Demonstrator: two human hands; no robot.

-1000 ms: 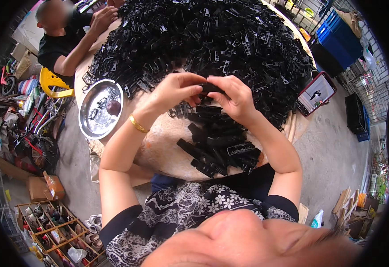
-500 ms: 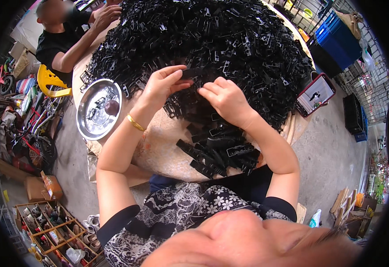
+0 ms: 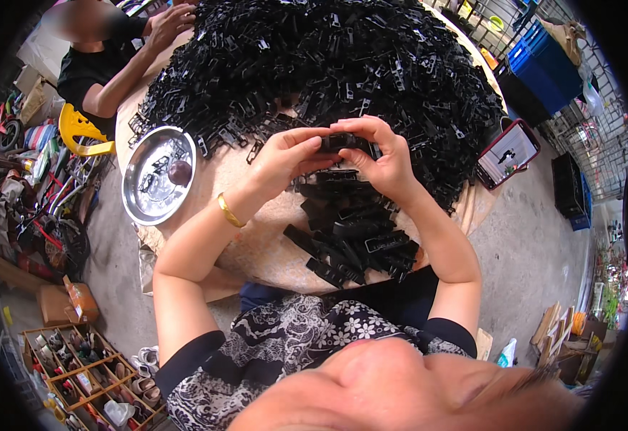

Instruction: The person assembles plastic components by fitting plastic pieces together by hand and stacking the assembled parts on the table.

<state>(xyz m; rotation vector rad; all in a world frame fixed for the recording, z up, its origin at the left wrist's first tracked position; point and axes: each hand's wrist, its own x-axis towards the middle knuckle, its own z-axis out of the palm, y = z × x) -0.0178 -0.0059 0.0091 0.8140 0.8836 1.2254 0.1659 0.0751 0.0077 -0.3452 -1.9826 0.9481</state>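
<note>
Between my two hands is a small black plastic part (image 3: 338, 142), held level over the near edge of a big heap of similar black pieces (image 3: 314, 65). My left hand (image 3: 290, 152) pinches one end of it, thumb against fingers. The fingers of my right hand (image 3: 385, 158) curl round its other end, thumb underneath. Its exact kind is partly hidden by my fingers. Below my hands, a smaller pile of longer black parts (image 3: 360, 248) lies on the patterned tabletop (image 3: 256, 244).
Left on the table sits a round metal tray (image 3: 130, 201) holding a dark round object (image 3: 180, 173) and a few black pieces. At the right edge leans a phone (image 3: 508, 154). A co-worker's hand (image 3: 171, 25) rests by the heap, far left. Blue crates (image 3: 543, 65) stand far right.
My right hand has turned and closed round the part's other end. Both hands have come closer together and slightly nearer to me, my left moving right and down.
</note>
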